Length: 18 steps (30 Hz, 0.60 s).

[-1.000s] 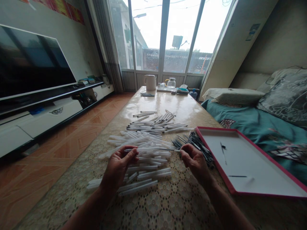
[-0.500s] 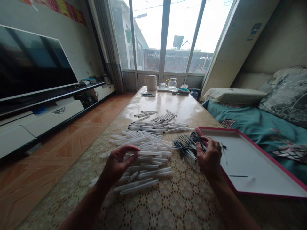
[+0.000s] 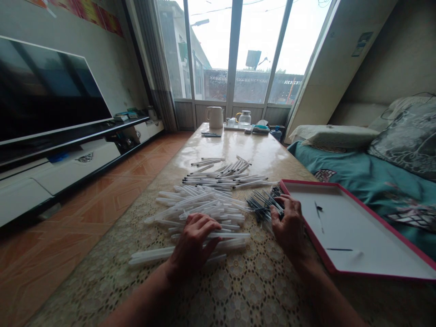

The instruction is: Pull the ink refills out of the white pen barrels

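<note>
My left hand (image 3: 196, 238) is palm down on the heap of clear white pen barrels (image 3: 200, 200). Its thumb and fingers close round one pen barrel (image 3: 235, 235), whose end sticks out to the right. My right hand (image 3: 289, 220) is at the bundle of dark pen refills (image 3: 260, 204), fingers curled and thumb bent in against the refills. Its fingertips partly cover what they grip. Behind the barrels lie several white pens with dark ends (image 3: 221, 179), in loose rows across the table.
A shallow white tray with a pink rim (image 3: 364, 276) lies at the right, holding a thin dark refill (image 3: 339, 249) and a few small bits. A jug (image 3: 215, 117) and a glass teapot (image 3: 244, 118) stand at the table's far end. A bed (image 3: 354, 168) borders the right side.
My left hand has come down and right, from a raised pinch on a barrel to the heap; several barrels have shifted. My right hand has moved slightly left over the refills.
</note>
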{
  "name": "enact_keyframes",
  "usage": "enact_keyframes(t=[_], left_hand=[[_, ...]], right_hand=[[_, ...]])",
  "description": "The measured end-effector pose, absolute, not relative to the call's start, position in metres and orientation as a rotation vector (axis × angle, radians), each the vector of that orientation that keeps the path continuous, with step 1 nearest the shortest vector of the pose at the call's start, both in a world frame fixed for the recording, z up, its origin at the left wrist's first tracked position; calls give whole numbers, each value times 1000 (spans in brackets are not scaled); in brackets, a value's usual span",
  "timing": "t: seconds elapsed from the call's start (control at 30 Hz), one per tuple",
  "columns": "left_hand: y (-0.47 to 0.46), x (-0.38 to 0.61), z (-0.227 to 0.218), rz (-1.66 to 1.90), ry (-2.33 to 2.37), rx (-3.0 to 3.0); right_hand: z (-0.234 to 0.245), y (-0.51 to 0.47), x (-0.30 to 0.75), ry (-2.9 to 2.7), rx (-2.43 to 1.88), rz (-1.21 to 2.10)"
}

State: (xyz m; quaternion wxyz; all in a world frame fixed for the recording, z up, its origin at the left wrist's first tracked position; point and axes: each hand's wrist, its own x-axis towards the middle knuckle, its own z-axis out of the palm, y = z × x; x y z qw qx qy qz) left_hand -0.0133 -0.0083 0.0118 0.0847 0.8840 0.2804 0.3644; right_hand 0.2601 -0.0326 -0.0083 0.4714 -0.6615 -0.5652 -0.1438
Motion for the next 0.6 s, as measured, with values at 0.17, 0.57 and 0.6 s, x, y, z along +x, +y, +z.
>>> enact_keyframes(t=[0.17,0.57,0.6], left_hand=[[-8,-15,11,1063,801,2666],[-11,-18,14,1092,890,2581],[-11,-18,14,1098,900,2567]], right_hand=[[14,-44,238,-1362,-1542,-156],[42,24,240,-1995,-1848,177],[38,37,242,-2021,-1859,149]])
